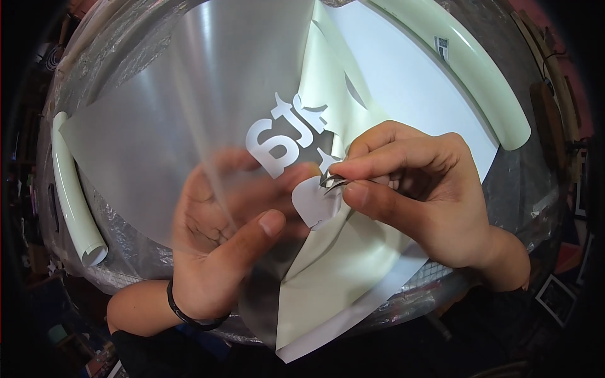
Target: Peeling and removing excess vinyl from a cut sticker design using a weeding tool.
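Note:
A clear plastic film with white cut letter shapes stuck on it spreads over the left and middle. My left hand is behind part of the film and supports it, its thumb in front. Between the fingertips of my right hand are curved metal tweezers, their tips at a white rounded shape. A pale greenish vinyl sheet folds back from the film, joined to it along a crease near the letters. Whether the tweezers grip the shape is unclear.
A pale green roll bearing a printed label curves along the upper right, beside a white sheet. A narrower roll lies at the left. Crinkled clear plastic covers the table. Dark framed items are at the lower right.

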Demonstrator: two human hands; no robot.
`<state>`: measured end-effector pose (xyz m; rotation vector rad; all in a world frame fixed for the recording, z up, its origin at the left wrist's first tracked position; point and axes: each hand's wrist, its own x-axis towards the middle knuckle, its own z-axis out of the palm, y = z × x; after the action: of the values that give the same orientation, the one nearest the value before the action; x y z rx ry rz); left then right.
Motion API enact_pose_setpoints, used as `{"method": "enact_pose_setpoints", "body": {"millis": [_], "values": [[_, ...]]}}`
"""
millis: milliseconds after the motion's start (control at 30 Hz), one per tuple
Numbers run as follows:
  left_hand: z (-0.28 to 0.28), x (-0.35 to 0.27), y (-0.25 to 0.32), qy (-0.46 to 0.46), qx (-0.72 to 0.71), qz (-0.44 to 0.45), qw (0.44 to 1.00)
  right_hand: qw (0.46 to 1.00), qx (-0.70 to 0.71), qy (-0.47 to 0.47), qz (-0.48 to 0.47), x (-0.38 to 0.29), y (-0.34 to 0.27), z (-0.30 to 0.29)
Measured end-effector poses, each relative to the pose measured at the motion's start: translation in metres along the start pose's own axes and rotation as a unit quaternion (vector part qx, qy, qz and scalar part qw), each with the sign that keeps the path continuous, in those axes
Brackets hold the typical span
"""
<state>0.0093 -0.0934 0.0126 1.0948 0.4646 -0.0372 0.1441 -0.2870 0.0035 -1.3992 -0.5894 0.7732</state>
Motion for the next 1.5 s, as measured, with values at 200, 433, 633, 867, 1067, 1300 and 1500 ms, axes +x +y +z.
{"method": "enact_pose_setpoints", "body": {"millis": [200,433,633,867,1067,1300,1500], "values": [[0.000,-0.001,0.000,-0.004,-0.003,0.001,1.000,0.999,0.022,-0.005,0.027,0.002,-0.001,0.000],[0.001,-0.001,0.001,0.004,0.009,-0.010,1.000,1.000,0.002,-0.003,0.030,0.002,-0.003,-0.001],[0.003,0.001,0.000,0.013,0.008,0.005,1.000,0.999,0.002,0.001,-0.047,0.002,0.009,0.001],[0.005,0.000,0.002,0.024,-0.004,-0.003,1.000,0.976,-0.137,0.029,-0.166,-0.001,0.007,0.004],[0.004,0.000,0.002,0.022,-0.007,-0.005,1.000,0.937,-0.246,0.031,-0.246,0.001,0.003,0.003],[0.002,0.002,0.001,0.007,-0.017,-0.008,1.000,0.872,-0.351,0.042,-0.338,0.002,0.006,0.002],[0.000,0.001,0.000,-0.001,-0.030,0.006,1.000,0.856,-0.379,0.042,-0.350,0.003,0.002,0.005]]}}
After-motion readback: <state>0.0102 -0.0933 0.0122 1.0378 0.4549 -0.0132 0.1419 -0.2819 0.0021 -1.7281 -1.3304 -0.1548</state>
